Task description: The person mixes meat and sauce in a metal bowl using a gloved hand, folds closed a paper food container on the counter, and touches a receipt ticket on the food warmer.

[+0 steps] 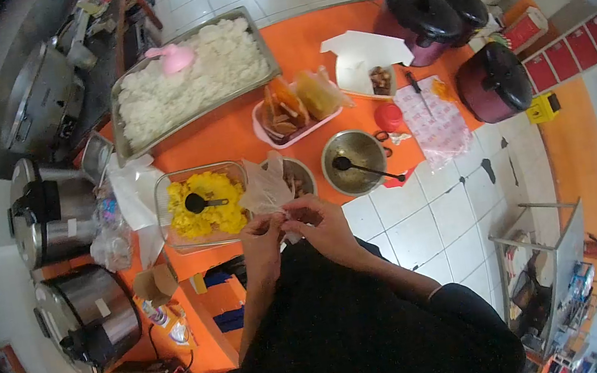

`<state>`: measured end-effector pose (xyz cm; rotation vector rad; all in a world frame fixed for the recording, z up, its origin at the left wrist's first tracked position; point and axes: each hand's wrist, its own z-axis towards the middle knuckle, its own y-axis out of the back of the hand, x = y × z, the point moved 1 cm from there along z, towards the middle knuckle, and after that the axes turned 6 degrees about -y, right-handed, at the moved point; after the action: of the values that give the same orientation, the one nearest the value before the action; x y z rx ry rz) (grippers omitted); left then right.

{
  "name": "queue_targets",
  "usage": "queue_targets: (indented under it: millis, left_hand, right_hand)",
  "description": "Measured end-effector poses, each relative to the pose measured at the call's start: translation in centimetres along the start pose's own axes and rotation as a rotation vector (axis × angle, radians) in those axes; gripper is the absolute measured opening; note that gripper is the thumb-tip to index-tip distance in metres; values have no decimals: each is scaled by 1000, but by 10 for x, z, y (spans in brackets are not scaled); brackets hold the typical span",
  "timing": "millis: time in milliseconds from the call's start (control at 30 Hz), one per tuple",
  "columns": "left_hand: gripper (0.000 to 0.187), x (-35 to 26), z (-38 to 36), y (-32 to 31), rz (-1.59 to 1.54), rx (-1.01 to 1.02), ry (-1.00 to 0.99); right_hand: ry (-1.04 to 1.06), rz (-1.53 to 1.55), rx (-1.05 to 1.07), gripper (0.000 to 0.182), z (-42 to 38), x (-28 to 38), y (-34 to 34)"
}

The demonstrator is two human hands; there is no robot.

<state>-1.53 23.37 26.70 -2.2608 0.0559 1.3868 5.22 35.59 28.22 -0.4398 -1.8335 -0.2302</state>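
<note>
My left hand (263, 244) and my right hand (324, 230) meet close in front of my body, fingers pinched together on a thin clear plastic bag (266, 188). The bag's loose part spreads forward from my fingertips, over the edge of a metal bowl with brown pieces (300, 179) in it. Left of my hands stands a glass dish (165, 218) of yellow food (217, 189), with a black scoop (196, 203) lying on top. Beyond my right hand is a steel bowl (332, 153) holding a black ladle (368, 170). Fine detail between the fingertips is hidden.
A large tray (265, 49) of white rice with a pink scoop (174, 58) is at the back left. A pink basket (261, 132) holds filled bags. A knife (418, 91) lies by a white box (350, 78). Cookers (494, 84) stand right; others (94, 323) stand left.
</note>
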Motion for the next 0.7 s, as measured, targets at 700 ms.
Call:
queue_targets:
  millis: [700]
  left_hand:
    - [9,-6,6,5,87,66,-62]
  right_hand:
    - [-23,26,-32,20,1,1,6]
